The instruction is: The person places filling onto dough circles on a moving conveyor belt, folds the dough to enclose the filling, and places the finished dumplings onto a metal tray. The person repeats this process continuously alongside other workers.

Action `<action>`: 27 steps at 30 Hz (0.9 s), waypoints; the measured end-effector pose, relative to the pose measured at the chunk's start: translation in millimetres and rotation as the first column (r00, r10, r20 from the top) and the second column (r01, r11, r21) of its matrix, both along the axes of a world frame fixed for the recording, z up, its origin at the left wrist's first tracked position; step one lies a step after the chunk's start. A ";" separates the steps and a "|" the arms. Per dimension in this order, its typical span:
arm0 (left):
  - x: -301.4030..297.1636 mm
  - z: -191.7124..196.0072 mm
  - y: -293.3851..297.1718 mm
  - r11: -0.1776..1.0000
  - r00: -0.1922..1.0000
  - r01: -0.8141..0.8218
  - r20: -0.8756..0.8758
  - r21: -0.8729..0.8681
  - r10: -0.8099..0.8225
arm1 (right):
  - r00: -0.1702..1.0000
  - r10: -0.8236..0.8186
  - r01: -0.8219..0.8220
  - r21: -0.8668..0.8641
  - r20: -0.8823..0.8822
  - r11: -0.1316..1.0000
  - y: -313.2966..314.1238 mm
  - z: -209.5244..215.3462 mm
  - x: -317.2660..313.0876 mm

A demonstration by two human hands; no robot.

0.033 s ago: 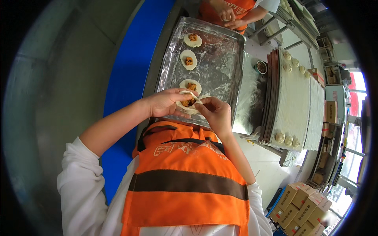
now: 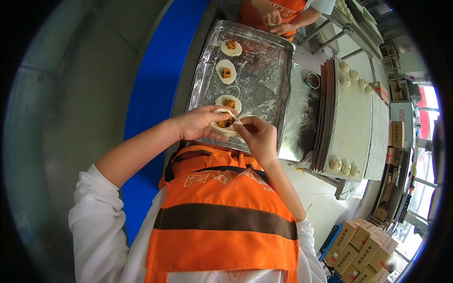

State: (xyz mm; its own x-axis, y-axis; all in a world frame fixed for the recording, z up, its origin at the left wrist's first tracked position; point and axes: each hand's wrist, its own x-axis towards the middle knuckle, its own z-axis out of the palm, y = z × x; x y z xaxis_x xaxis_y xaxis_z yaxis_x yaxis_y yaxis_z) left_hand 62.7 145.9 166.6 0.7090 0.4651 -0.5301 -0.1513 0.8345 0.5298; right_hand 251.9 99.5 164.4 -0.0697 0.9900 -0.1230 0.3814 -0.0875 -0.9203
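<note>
Over the near end of a floured metal tray (image 2: 264, 75), a filled bun wrapper (image 2: 227, 132) is held up, its orange-brown filling showing through the open top. My left hand (image 2: 200, 123) cradles the wrapper from the left, thumb along its edge. At the right rim, my right hand (image 2: 258, 137) pinches the dough between thumb and fingertips. Just beyond the hands lies a flat dough round with filling (image 2: 230, 102). Farther up the tray are another filled round (image 2: 226, 72) and a smaller-looking one (image 2: 231, 47). Part of one more pale dough piece shows behind my right fingers.
At the tray's far end, a co-worker's hands (image 2: 278, 23) hold something small. To the right, a stack of boards (image 2: 354, 127) carries several closed buns (image 2: 346, 168). A small bowl (image 2: 312, 80) stands beside the tray. Cardboard boxes (image 2: 358, 250) are piled at lower right.
</note>
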 end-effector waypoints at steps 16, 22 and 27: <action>1.9 -3.6 4.5 0.928 0.918 0.290 -0.340 0.233 -0.202 | 0.905 0.263 -0.385 0.381 0.333 0.841 7.3 17.5 -7.1; 6.7 10.6 15.3 0.891 0.875 0.400 -0.379 0.216 -0.301 | 0.960 0.199 -0.214 0.058 0.199 0.975 13.4 19.3 -3.4; 1.0 5.3 21.7 0.979 0.971 0.195 -0.153 0.065 -0.183 | 0.981 0.022 -0.048 0.131 0.193 0.990 6.5 10.8 -3.5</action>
State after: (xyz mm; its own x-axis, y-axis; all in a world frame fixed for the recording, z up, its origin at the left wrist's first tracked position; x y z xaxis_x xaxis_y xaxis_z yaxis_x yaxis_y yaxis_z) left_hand 63.8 167.7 171.9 0.7060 0.3743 -0.6012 0.0887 0.7955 0.5994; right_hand 248.4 106.0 175.2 -0.0926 0.9957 -0.0032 0.5512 0.0485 -0.8330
